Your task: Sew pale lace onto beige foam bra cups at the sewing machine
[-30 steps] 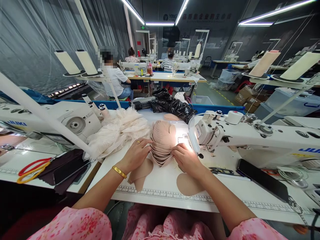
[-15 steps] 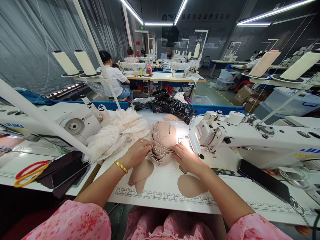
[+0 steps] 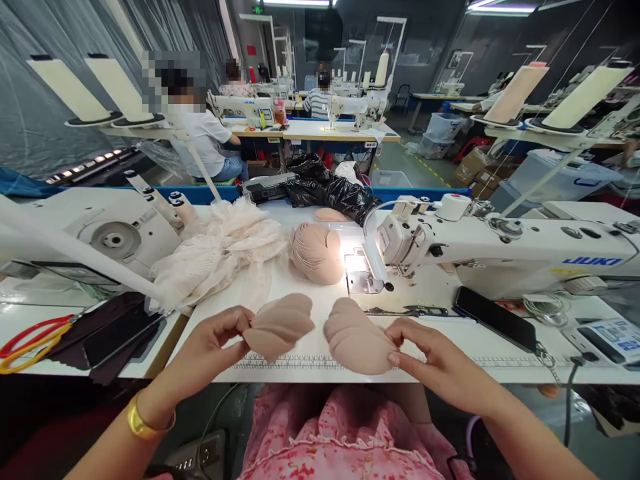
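My left hand (image 3: 220, 343) pinches a few overlapping beige cut fabric pieces (image 3: 281, 325) by their left edge. Between the thumb and fingers of my right hand (image 3: 425, 357) is another small fan of beige cut fabric pieces (image 3: 356, 337), held by its right end. Both bunches are over the ruler strip (image 3: 300, 362) at the table's front edge, with a gap between them. Beyond them a rounded pile of the same beige pieces (image 3: 316, 255) lies on the table, beside the lit needle area of the sewing machine (image 3: 407, 240).
Cream ruffled tulle (image 3: 220, 247) is heaped to the left of the pile. A black phone (image 3: 495, 319) and dark thread snips (image 3: 425, 311) lie at right. Orange-handled scissors (image 3: 37, 340) rest far left. Black plastic bags (image 3: 345, 197) sit behind, and co-workers sit further off.
Both hands have left the pile and come toward the table's front edge, each now holding beige pieces. The loose pieces that lay there are no longer on the tabletop. The view has tilted down.
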Tool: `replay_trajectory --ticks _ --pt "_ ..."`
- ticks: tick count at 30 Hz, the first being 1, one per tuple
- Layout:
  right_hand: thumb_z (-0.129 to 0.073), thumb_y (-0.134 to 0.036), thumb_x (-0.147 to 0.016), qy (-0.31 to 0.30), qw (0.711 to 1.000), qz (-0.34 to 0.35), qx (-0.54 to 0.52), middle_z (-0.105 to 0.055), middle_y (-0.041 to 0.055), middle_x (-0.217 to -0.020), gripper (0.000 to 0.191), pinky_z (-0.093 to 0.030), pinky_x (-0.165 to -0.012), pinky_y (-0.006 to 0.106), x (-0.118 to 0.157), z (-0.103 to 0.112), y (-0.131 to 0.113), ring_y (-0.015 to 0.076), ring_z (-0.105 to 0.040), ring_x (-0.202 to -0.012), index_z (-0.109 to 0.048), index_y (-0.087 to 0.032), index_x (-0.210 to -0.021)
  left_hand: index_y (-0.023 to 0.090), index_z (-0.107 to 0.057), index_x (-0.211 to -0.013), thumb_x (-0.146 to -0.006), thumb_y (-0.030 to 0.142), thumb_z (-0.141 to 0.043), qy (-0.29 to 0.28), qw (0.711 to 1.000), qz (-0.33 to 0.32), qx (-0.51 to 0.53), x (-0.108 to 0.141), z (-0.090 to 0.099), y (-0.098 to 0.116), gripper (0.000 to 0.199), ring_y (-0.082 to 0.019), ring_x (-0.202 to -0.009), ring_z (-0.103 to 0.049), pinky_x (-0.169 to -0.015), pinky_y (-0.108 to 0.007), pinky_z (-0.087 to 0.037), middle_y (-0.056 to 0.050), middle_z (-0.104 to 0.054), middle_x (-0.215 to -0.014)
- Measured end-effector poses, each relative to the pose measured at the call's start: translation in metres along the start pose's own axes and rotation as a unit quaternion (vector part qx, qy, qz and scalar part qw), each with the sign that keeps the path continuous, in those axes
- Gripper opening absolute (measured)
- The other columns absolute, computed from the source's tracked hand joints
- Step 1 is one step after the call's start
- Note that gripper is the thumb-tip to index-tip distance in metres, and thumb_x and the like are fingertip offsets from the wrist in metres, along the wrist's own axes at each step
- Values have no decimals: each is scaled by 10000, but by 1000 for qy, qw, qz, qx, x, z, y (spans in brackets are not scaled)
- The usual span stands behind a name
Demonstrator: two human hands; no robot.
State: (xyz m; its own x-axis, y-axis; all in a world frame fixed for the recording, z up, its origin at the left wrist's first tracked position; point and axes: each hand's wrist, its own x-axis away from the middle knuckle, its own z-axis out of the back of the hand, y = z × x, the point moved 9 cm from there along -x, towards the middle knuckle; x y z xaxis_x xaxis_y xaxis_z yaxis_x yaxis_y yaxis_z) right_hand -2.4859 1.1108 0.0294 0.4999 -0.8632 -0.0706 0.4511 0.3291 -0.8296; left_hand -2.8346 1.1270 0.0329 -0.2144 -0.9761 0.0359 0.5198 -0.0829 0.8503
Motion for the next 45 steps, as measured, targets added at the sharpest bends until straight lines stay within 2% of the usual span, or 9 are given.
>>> replay_trajectory --ticks 3,8,13,17,23,26,32,38,45 --pt "-653 -579 -939 -41 983 -144 -109 -646 28 -849 367 -502 -737 336 17 -1 49 212 -591 -806 -649 -218 -875 214 -610 -757 -713 562 -771 -9 978 171 116 10 -17 -54 387 -202 -714 -628 -657 -292 -495 -5 -678 -732" --pt "-658 -539 -882 5 975 -210 -76 -698 36 -843 327 -530 -741 355 22 9 98 230 -650 -806 -675 -212 -879 206 -627 -879 -712 645 -745 20 980 198 9 15 -3 -71 484 -213 -706 -656 -631 -290 -483 -22 -711 -807" --pt "-617 -462 -952 138 975 -100 139 -741 110 -1040 317 -586 -729 414 19 43 73 282 -705 -880 -694 -242 -1167 206 -669 -1245 -900 591 -631 160 949 29 -270 -1 47 -18 518 -300 -965 -720 -818 -413 -577 -115 -723 -1184" --pt "-545 -348 -1041 123 977 18 174 -724 102 -1074 225 -579 -762 388 -7 24 30 261 -706 -929 -672 -255 -1201 194 -722 -1225 -1004 294 -530 139 878 -203 -410 -56 23 23 310 -335 -1148 -661 -996 -500 -543 -151 -705 -1235" --pt "-617 -184 -989 86 943 40 321 -698 55 -1008 182 -457 -695 308 -71 -21 15 213 -673 -862 -673 -231 -1156 210 -791 -932 -879 35 -538 93 826 -281 -480 -142 -11 19 313 -352 -1161 -629 -949 -562 -548 -184 -689 -1267" --pt "-636 -136 -951 73 918 32 388 -652 33 -884 126 -311 -597 286 -96 -28 24 186 -594 -756 -694 -224 -1020 212 -753 -786 -891 40 -560 74 818 -304 -482 -137 -14 23 279 -342 -1164 -634 -958 -556 -547 -149 -716 -1234" --pt "-601 -49 -881 60 906 47 416 -607 34 -843 187 -171 -573 306 -117 -31 36 139 -423 -637 -637 -195 -771 225 -729 -919 -939 27 -544 36 779 -383 -495 -88 -28 49 272 -288 -1383 -562 -1088 -496 -502 -78 -628 -1505" --pt "-523 -40 -906 104 899 14 426 -658 63 -920 214 -162 -553 327 -119 -28 39 145 -389 -595 -676 -184 -863 190 -717 -965 -942 -34 -507 -33 758 -422 -496 -111 -59 64 307 -252 -1441 -549 -1129 -455 -444 -72 -718 -1398" --pt "-565 -62 -925 142 910 0 390 -709 96 -978 503 -340 -584 294 -134 -22 46 213 -583 -745 -586 -193 -1410 178 -688 -913 -884 -107 -506 -63 749 -442 -490 -120 -65 66 339 -177 -993 -718 -1031 -379 -464 -25 -791 -1031"
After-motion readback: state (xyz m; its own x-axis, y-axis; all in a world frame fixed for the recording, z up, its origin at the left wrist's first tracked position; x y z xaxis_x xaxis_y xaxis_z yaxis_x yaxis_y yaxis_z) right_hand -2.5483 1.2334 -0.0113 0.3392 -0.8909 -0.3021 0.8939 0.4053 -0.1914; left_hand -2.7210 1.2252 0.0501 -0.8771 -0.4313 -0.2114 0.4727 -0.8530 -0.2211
